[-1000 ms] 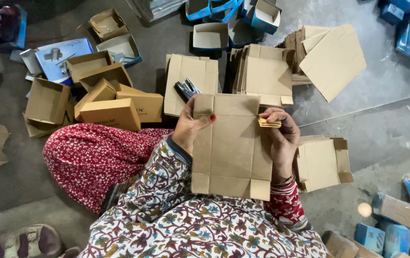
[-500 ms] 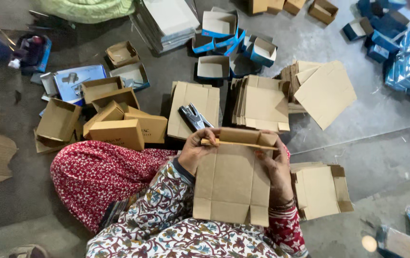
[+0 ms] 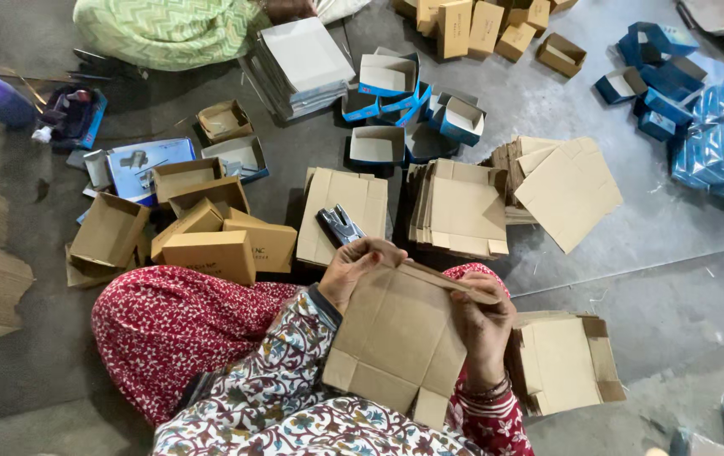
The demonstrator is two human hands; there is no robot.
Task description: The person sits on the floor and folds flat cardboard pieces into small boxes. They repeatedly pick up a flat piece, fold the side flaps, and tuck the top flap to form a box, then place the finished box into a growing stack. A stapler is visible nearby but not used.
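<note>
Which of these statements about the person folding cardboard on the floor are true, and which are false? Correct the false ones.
1. Both hands grip the flat cardboard box blank. True.
2. A stapler lies on a cardboard stack in front of the person. True.
3. The left hand holds the stapler. False: it grips the blank's top edge.
4. The open blue boxes sit in the person's lap. False: they lie on the floor, far off.
5. The right hand is on the blank's right side. True.

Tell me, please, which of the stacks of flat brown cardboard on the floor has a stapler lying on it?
It is the stack of flat cardboard just beyond the left hand: the dark stapler lies on its near edge. The stacks farther right carry none.
</note>
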